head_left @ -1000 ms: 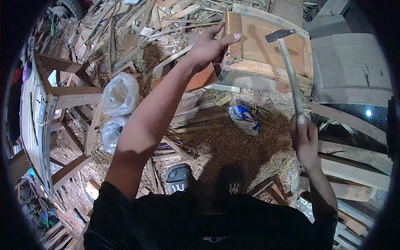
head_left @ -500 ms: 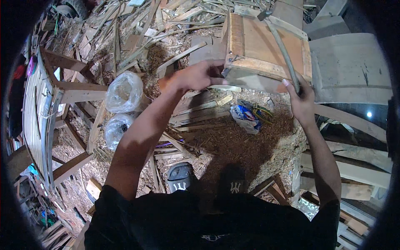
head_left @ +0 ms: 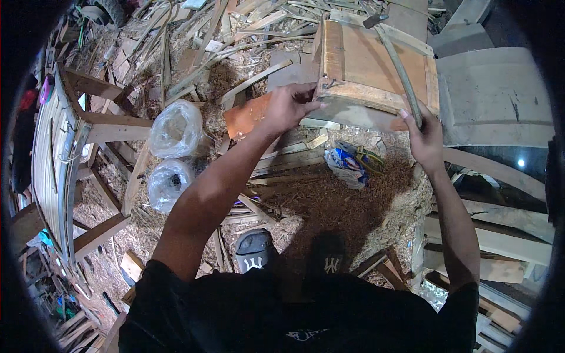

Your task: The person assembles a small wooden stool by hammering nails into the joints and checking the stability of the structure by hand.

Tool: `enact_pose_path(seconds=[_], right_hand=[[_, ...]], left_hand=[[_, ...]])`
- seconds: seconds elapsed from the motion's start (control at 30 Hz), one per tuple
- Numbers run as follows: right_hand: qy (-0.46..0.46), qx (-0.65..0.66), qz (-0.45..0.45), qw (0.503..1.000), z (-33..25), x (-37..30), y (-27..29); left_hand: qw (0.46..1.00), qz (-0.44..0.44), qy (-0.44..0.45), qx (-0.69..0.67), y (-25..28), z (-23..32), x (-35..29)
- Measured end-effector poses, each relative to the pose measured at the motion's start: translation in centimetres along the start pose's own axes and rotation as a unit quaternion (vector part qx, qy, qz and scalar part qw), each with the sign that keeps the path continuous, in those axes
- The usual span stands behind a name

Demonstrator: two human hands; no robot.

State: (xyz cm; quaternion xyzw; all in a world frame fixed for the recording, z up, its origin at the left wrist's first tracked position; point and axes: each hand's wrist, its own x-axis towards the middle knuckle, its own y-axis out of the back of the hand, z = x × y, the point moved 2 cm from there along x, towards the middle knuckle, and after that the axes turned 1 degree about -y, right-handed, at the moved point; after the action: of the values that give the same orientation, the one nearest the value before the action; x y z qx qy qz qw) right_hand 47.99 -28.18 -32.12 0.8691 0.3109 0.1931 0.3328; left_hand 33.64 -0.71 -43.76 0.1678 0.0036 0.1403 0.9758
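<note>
A shallow wooden box or drawer (head_left: 362,62), with a brown panel set inside a pale frame, lies ahead of me. My left hand (head_left: 288,109) grips its near left corner, thumb along the front face; the other fingertips are partly hidden behind the side. Small dark metal bits, perhaps nails, show at that corner. In my right hand (head_left: 426,138) is the handle of a hammer (head_left: 399,69), which slants across the box. The hammer's head reaches the far edge. My right thumb is up by the box's near right corner.
Right of the box stands a curved grey panel (head_left: 497,97). Two rolls of clear plastic wrap (head_left: 175,129) lie left, beside a slatted wooden frame (head_left: 53,170). An orange board (head_left: 247,116), a blue-and-white packet (head_left: 346,167), wood strips and sawdust cover the floor around my shoes.
My left hand and forearm have shifted slightly right at the box corner, uncovering more of the orange board. The right hand and hammer have barely moved.
</note>
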Motion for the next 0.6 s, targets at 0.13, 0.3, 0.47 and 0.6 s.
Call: enact_pose_path(seconds=[0.13, 0.3, 0.47, 0.6], right_hand=[[-0.028, -0.031, -0.017, 0.999, -0.4, 0.4, 0.0], [-0.035, -0.019, -0.009, 0.999, -0.9, 0.4, 0.0], [-0.034, -0.006, -0.003, 0.999, 0.1, 0.7, 0.5], [-0.044, 0.000, -0.012, 0.999, -0.6, 0.4, -0.1]], left_hand=[[0.998, 0.036, -0.044, -0.035, -0.3, -0.9, -0.1], [0.999, 0.038, -0.014, -0.006, -0.4, -1.5, -0.2], [0.998, 0.047, -0.020, 0.025, -0.6, -0.9, 0.1], [0.996, 0.064, -0.068, 0.008, -0.7, -1.8, -0.3]])
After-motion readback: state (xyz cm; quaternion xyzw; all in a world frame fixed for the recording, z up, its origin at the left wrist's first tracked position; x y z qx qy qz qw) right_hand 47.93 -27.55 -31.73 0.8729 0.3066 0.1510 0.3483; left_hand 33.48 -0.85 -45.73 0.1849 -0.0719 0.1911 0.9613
